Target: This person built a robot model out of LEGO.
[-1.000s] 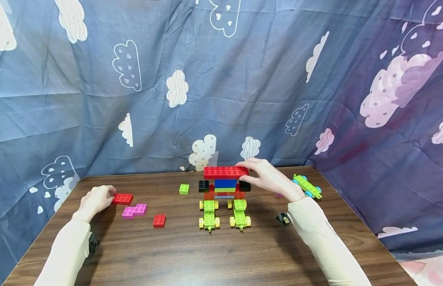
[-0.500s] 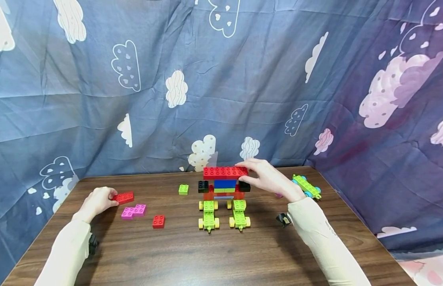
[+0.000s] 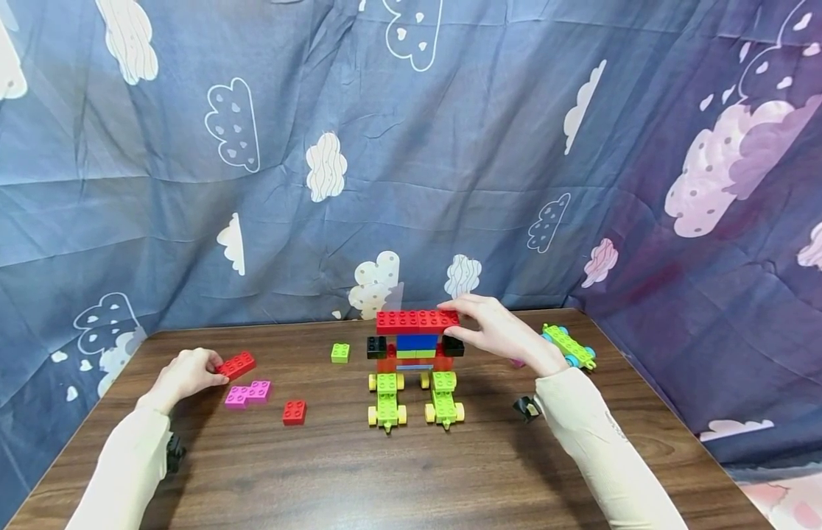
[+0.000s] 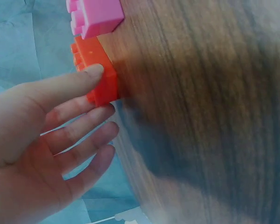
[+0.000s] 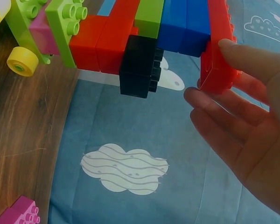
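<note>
My left hand (image 3: 188,377) pinches one end of a long red toy building brick (image 3: 237,366) at the table's left. In the left wrist view the thumb lies on the brick's side, with the other fingers below its end. A built figure stands mid-table on two lime wheeled bases (image 3: 387,406) with yellow wheels. Above these come red bricks, a black brick (image 5: 139,67) sticking out on each side, blue bricks (image 3: 416,341) and a red top row (image 3: 401,322). My right hand (image 3: 496,330) holds the right end of that top row between thumb and fingers.
Two pink bricks (image 3: 247,395) lie just in front of the left hand's brick. Nearby are a small red brick (image 3: 294,412) and a lime brick (image 3: 341,353). A lime wheeled base (image 3: 570,346) with blue wheels stands at the back right, before a blue cloth (image 3: 411,184).
My left hand has moved a little to the right with the long red brick, which has turned so its far end points further back. The right hand keeps its hold on the figure's top.
</note>
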Demonstrator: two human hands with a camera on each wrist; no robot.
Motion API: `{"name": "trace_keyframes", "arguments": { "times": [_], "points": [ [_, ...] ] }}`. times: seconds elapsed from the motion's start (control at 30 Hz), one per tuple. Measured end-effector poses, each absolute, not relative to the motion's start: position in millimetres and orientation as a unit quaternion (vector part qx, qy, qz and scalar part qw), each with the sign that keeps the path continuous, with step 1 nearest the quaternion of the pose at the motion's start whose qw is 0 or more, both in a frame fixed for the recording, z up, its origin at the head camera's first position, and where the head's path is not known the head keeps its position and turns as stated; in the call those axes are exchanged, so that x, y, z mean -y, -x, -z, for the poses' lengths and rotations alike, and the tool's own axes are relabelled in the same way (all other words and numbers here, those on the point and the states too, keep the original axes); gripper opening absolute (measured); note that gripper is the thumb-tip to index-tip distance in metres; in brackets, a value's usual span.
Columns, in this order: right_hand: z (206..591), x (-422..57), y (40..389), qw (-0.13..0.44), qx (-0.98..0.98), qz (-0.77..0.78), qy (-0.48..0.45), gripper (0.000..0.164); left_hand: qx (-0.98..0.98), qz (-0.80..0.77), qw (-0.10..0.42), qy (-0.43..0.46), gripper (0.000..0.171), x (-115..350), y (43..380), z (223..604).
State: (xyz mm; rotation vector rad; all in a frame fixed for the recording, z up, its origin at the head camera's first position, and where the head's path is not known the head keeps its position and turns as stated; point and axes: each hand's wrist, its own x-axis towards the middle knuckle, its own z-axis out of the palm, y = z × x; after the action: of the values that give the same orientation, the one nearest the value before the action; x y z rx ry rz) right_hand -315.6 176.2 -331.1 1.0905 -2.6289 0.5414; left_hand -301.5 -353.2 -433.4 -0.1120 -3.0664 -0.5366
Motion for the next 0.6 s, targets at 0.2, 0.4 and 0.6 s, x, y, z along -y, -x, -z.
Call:
{"name": "trace_keyframes", "arguments": {
  "times": [0.2,0.4,0.6],
  "points": [
    [331.8,-178.7,315.8,0.135,0.895,-0.185,-0.383,0.040,0.980,0.192,0.029,0.031,0.031,355.3,303.4,436.9],
    [331.7,-179.9,315.9,0.131,0.897,-0.186,-0.378,0.040,0.976,0.211,0.056,0.025,0.034,352.3,303.3,433.2],
    [332.4,-180.7,316.8,0.134,0.896,-0.188,-0.379,0.039,0.957,0.256,0.116,0.069,0.028,341.6,304.4,427.3]
  ]
}}
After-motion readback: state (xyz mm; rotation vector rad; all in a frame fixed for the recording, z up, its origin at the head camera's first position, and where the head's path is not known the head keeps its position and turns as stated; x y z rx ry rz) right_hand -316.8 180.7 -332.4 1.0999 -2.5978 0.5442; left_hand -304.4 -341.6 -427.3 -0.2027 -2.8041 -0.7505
